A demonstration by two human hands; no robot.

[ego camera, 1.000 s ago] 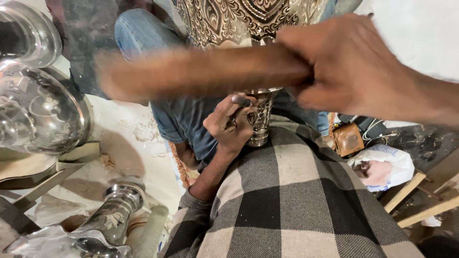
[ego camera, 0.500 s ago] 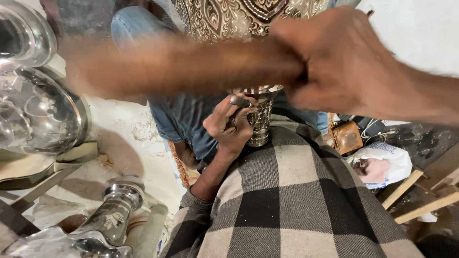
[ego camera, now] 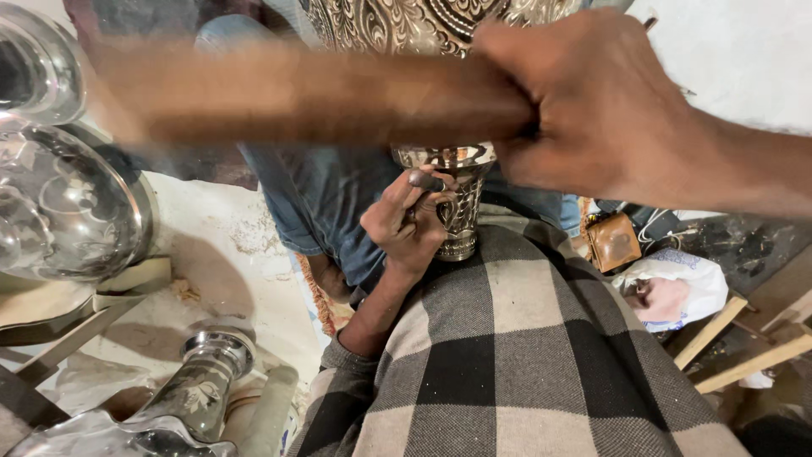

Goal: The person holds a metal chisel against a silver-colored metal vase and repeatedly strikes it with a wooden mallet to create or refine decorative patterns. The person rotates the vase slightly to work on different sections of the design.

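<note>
Mid-strike on the engraved metal vase (ego camera: 461,199) at centre — right hand (ego camera: 592,101) clenched on a blurred wooden mallet (ego camera: 321,93) at 12 o'clock, left hand (ego camera: 406,220) pinching a chisel (ego camera: 427,180) against the neck — next blow needing a steady tip

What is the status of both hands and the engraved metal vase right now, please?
Right hand gripping blurred wooden handle. Left hand holding small dark tool against engraved vase on checked lap cloth. Nothing between them.
</note>
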